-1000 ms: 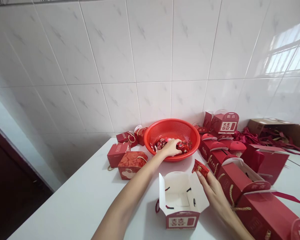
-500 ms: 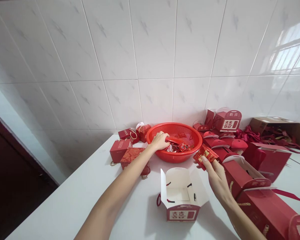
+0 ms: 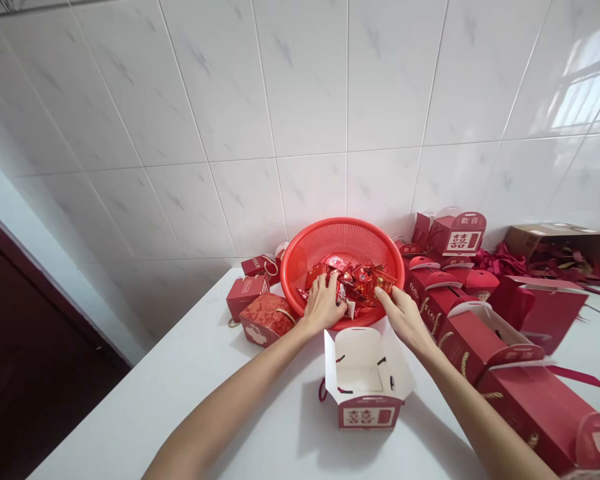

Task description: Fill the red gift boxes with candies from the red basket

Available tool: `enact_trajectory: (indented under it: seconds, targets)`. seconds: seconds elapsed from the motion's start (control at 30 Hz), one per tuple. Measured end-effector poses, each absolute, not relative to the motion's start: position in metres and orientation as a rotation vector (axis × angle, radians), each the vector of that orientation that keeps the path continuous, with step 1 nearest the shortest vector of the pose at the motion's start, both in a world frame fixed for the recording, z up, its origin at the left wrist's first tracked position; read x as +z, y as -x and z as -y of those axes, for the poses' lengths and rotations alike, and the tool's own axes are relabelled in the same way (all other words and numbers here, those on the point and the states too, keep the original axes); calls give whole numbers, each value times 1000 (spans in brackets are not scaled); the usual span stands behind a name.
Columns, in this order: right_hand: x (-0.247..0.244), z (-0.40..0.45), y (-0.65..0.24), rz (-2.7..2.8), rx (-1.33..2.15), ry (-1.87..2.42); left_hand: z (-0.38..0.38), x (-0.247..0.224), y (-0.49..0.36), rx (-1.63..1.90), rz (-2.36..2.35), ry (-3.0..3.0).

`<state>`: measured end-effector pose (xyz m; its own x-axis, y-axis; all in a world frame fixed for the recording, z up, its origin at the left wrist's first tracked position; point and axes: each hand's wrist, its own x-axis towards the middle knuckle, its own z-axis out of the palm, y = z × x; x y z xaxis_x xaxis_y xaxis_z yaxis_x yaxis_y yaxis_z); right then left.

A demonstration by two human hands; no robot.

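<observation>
A red plastic basket point(image 3: 343, 230) stands tilted toward me, with several shiny red wrapped packets point(image 3: 337, 263) inside. My left hand point(image 3: 325, 303) reaches over its front rim, fingers spread on the packets. At the basket's right side my right hand point(image 3: 403, 313) pinches a red packet point(image 3: 383, 281) between thumb and fingers. In front of the basket, between my forearms, an open box point(image 3: 369, 413) with a white inside and a red front stands on the white table point(image 3: 260, 413). Dark cord ends show inside it, and no packets are visible there.
Small red boxes point(image 3: 247, 293) and a patterned red box point(image 3: 265, 320) sit left of the basket. Several red boxes point(image 3: 535, 400) line the right side. Behind them lie a cardboard box point(image 3: 543, 233) and dark red ribbons point(image 3: 503, 261). A tiled wall rises behind.
The basket has tipped toward me and the packets show more. My left hand has moved from the rim onto the packets. My right hand has carried its packet left, into the basket.
</observation>
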<state>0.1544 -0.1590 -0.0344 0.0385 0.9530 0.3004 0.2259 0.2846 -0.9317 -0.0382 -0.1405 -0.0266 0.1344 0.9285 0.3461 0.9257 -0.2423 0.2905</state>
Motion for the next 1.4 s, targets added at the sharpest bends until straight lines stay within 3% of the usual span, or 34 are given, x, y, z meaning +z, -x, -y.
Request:
enact_trajectory:
  seconds: [0.3,0.67,1.2,1.4]
  targets:
    - [-60,175,-162,1316,946,1070,127,-73,40,1173,-1754,-2445]
    - [-79,158,-159,1229,1030,1001,104,-61,29,1452,-1982,-1784]
    - [-77,160,-165,1068,1098,1020,93,-26,11,1024,-1987,-2140]
    - [-69,166,-165,996,1101,1045,83,-12,6,751,-1638,-2515]
